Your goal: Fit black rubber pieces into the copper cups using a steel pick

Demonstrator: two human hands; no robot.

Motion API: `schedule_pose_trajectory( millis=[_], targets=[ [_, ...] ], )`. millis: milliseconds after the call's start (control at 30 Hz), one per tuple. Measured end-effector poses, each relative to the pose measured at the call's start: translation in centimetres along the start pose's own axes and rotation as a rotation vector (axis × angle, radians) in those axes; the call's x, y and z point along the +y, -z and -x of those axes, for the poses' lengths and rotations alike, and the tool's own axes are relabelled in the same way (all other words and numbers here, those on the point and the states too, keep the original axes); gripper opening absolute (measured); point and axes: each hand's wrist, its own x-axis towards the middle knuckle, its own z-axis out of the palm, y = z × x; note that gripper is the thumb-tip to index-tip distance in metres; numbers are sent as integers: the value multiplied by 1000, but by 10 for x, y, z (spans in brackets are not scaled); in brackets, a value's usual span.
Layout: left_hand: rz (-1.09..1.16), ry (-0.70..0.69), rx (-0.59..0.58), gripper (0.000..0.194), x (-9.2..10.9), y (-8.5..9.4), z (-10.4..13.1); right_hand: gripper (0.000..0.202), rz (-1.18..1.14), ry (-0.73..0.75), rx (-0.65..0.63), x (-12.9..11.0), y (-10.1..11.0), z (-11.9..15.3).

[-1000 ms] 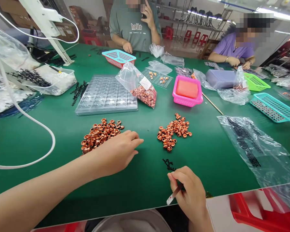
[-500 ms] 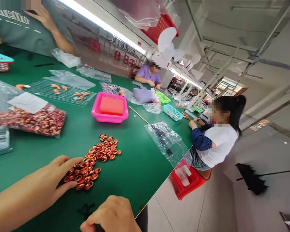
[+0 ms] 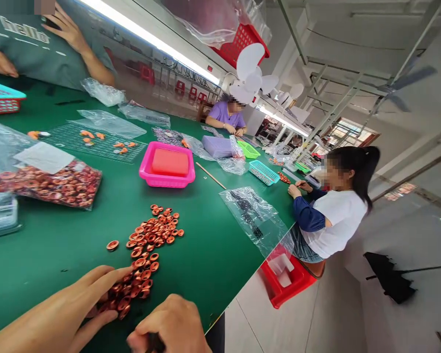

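A loose pile of small copper-coloured oval pieces (image 3: 158, 230) with hollowed faces lies on the green tabletop (image 3: 213, 230). My left hand (image 3: 95, 299) rests at the near-left end of the pile. Its thumb and fingers are apart and curve around some of the pieces, touching them. One single copper-coloured piece (image 3: 112, 245) lies by itself left of the pile. Close to the near edge, my right hand (image 3: 172, 323) is closed with its knuckles up. Something dark shows under its fingers, too hidden to name.
A clear bag of similar pieces (image 3: 66, 184) lies at left. Beyond the pile stands a pink tray (image 3: 167, 181) holding a red block. A thin stick (image 3: 211, 175) and a clear plastic bag (image 3: 257, 215) lie to its right. Co-workers sit across and along the table.
My left hand has moved nearer to me, and the near part of the pile has shifted with it. One piece now lies apart at left. My right hand has barely moved.
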Motion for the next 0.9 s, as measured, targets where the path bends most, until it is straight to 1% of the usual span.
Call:
schedule_pose_trajectory(
  millis=[33,67,100,167,233,267,300,367,500,567,700,900],
  targets=[
    [-13,12,22,39,6,5,5,6,-51,-47,14,-1,5,-2],
    [-38,32,27,39,14,11,9,6,-125,-102,-5,-1,10,-3],
    [-73,57,-1,40,23,19,14,8,-218,-172,-29,-1,15,-4],
    [-100,93,-72,40,40,34,20,17,-381,-331,-19,3,24,-7],
    [-80,148,-105,40,52,44,22,24,-557,-444,79,11,26,-10],
    [-67,176,-113,39,56,47,22,25,-625,-463,134,14,26,-11],
    [-52,211,-118,36,57,49,23,27,-664,-467,179,17,24,-12],
    [-33,238,-120,34,58,50,23,31,-690,-471,227,19,22,-14],
    [-21,221,-163,30,55,48,20,34,-685,-487,297,14,23,-15],
    [-15,195,-154,27,53,47,17,35,-712,-504,286,12,25,-15],
    [-19,169,-86,22,52,41,13,36,-754,-533,223,8,27,-16],
    [-26,130,-41,10,53,36,11,37,-694,-482,151,8,27,-14]
  ],
)
